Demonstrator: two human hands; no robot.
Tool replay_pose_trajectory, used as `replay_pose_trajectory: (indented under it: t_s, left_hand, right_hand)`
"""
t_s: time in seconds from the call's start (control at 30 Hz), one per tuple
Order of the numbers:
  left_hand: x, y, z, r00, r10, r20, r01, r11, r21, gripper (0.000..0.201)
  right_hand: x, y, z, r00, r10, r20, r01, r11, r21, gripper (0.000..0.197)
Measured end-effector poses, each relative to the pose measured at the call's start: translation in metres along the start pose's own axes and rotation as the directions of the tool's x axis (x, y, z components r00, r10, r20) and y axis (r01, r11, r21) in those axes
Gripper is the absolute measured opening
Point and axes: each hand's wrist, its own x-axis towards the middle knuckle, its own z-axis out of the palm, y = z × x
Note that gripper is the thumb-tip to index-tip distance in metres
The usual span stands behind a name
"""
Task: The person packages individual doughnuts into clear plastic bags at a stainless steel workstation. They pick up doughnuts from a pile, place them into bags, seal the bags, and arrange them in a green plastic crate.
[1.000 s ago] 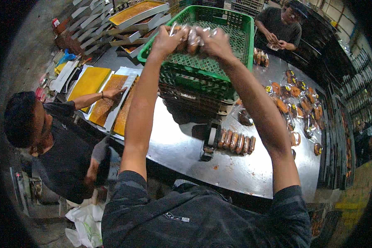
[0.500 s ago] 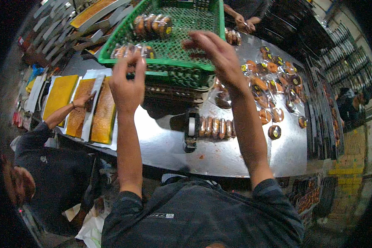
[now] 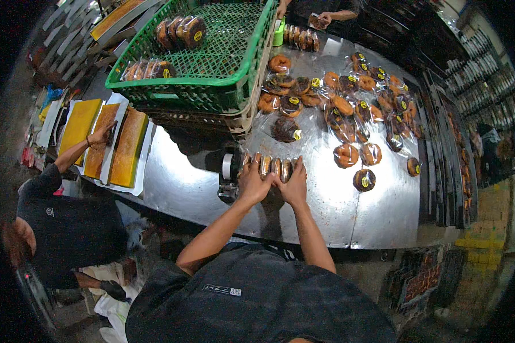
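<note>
Reaching forward from a dark T-shirt [image 3: 257, 297], the person's two bare hands meet at a row of wrapped doughnuts [image 3: 265, 166] standing on edge on a metal surface [image 3: 377, 223]. The left hand [image 3: 254, 186] has its grip on the left part of the row, fingers curled over that end; the right hand [image 3: 292, 186] holds the right part in the same way, and the thumbs come together at the near side. Just left of the row stands a black dispenser [image 3: 228, 171] with a white roll.

Beyond the hands and to the right, individually wrapped doughnuts [image 3: 345, 155], some orange-brown and some dark, lie scattered, many with yellow labels. To the left, a co-worker's hand [image 3: 100, 136] touches the middle one of three long cake slabs [image 3: 129, 148] lying on white paper.

Farther off, a green plastic crate [image 3: 189, 82] sits on a brown crate [image 3: 212, 121] and contains two short rows of packaged doughnuts [image 3: 180, 32]. Past its right side, another row of doughnuts [image 3: 302, 38] lies near another person's hand [image 3: 320, 21]. Shallow metal trays [image 3: 117, 22] are stacked at the upper left.
</note>
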Motion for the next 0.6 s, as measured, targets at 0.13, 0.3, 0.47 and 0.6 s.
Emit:
replay_pose_trajectory:
  t_s: [0.13,0.3,0.47,0.6]
  left_hand:
    - [0.025,-0.019,0.039,0.999,-0.015,-0.04,0.018,0.997,0.075,0.08]
    - [0.043,-0.035,0.053,0.959,-0.221,0.178,0.259,0.939,-0.227,0.085]
    - [-0.006,0.063,-0.062,0.992,-0.116,0.041,0.122,0.881,-0.458,0.085]
    - [-0.021,0.112,-0.194,0.867,0.363,-0.342,-0.49,0.75,-0.444,0.075]
  right_hand:
    - [0.0,0.007,-0.004,0.999,0.019,-0.041,-0.018,0.999,0.043,0.112]
    - [-0.01,0.001,-0.003,0.99,0.091,-0.107,-0.089,0.996,0.021,0.105]
    - [-0.037,-0.07,-0.079,0.98,-0.026,-0.199,0.077,0.964,0.255,0.104]
    - [-0.03,-0.195,-0.135,0.791,-0.466,-0.398,0.568,0.8,0.193,0.109]
